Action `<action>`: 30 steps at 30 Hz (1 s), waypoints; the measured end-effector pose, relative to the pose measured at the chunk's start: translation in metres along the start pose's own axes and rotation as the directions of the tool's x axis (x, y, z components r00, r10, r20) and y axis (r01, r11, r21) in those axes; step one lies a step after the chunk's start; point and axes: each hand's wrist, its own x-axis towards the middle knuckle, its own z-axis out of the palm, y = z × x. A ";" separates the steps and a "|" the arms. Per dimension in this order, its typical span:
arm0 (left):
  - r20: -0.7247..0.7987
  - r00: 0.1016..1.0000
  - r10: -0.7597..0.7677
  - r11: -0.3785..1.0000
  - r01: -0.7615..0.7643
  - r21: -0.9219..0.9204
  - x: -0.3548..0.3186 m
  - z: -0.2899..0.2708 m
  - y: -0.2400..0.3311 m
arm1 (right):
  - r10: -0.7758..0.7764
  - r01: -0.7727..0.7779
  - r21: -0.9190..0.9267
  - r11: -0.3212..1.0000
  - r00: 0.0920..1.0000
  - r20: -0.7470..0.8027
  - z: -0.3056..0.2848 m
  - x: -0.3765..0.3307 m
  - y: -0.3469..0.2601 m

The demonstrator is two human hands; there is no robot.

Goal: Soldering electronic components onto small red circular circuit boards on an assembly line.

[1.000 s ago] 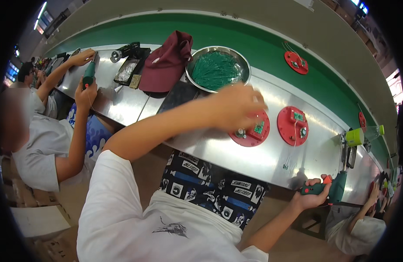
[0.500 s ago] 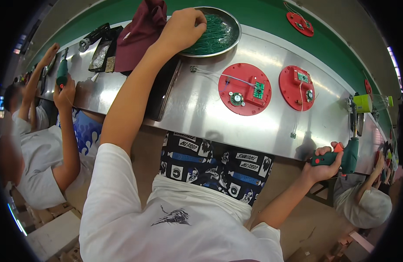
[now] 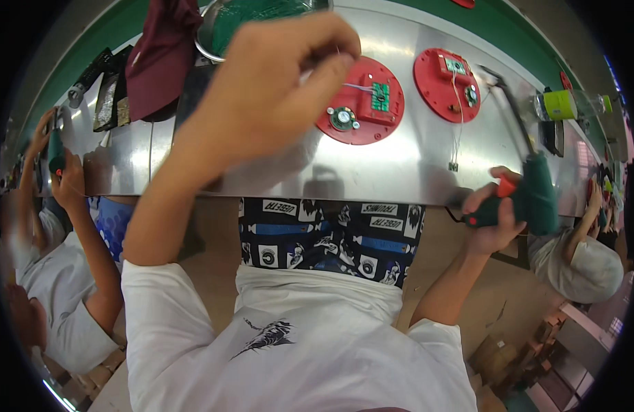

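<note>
Over steel bench (image 3: 413,165), left hand (image 3: 276,89) pinched, right hand (image 3: 492,220) gripping green screwdriver (image 3: 533,196)

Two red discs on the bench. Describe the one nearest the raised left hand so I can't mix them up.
Start at the long steel bench and find the two round red discs near its far edge. Take the left-hand disc, right beside the left hand. Unlike the other red disc, it carries a round silver part at its lower left beside a small green board.

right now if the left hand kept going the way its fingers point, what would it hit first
Most likely the nearer red round disc with the small green board, just beyond the left hand fingertips; the hand's height above the steel table is unclear.
</note>
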 end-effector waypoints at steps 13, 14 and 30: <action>-0.203 0.972 0.116 0.949 -0.048 0.312 -0.032 0.084 -0.033 | 0.195 -0.182 -0.093 0.979 0.970 0.149 0.031 -0.024 -0.003; -0.225 0.967 0.117 0.952 -0.044 0.304 -0.033 0.085 -0.034 | 0.198 -0.183 -0.110 0.977 0.968 0.151 0.031 -0.024 -0.004; -0.180 0.965 0.188 0.894 -0.092 0.439 -0.034 0.087 -0.038 | 0.225 -0.196 -0.170 0.966 0.958 0.177 0.028 -0.025 -0.003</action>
